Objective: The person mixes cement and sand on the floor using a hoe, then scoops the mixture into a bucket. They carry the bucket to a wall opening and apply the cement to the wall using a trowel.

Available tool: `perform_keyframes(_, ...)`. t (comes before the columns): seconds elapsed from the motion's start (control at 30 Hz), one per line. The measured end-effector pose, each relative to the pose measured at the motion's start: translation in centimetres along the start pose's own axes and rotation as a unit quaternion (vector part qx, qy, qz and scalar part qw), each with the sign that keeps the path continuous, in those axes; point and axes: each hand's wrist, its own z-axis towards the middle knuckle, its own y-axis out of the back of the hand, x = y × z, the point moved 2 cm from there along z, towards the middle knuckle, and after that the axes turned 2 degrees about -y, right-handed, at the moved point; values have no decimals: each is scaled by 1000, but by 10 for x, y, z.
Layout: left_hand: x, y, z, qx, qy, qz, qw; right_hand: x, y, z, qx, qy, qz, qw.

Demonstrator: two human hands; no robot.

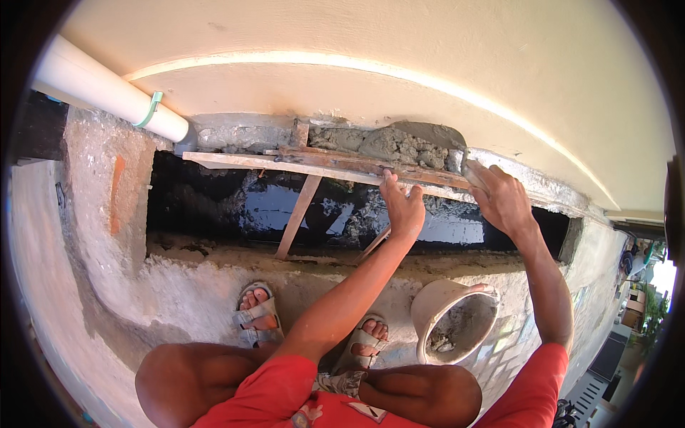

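Observation:
Along the foot of the wall, a long wooden plank (246,161) spans the far side of an open drain. Against its near edge my left hand (404,208) is closed, the fingertips pressed on the wood. A heap of wet grey mortar (407,145) lies between the plank and the wall, with a darker smear up the wall. My right hand (505,200) is at the mortar's right end, wrapped round a pale, mortar-smeared piece (477,175); the hand hides much of it, so its kind is unclear. A wooden strut (298,216) slants across the drain below the plank.
Dark water (278,207) lies in the drain. A mortar-crusted bucket (422,314) stands tilted-looking near my right foot, grey mortar inside. A white pipe (114,93) runs down at the left. My sandalled feet (258,310) are close to the drain's near edge.

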Motion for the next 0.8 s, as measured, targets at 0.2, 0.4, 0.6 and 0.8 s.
perform_keyframes(0.2, -10, -11, 4, -8, 71, -81, 994, -17, -17, -2, 91, -45, -135, 986)
perform_keyframes(0.4, -31, -22, -8, 5, 97, -161, 982, -1, -15, 1, 13, -6, -30, 999)
perform_keyframes(0.6, -37, -10, -11, 59, 87, -149, 983, 12, 3, 5, 82, -46, -123, 988)
perform_keyframes(0.8, -19, 14, -16, 14, -88, -115, 989, 31, 16, -6, 12, -30, 97, 995)
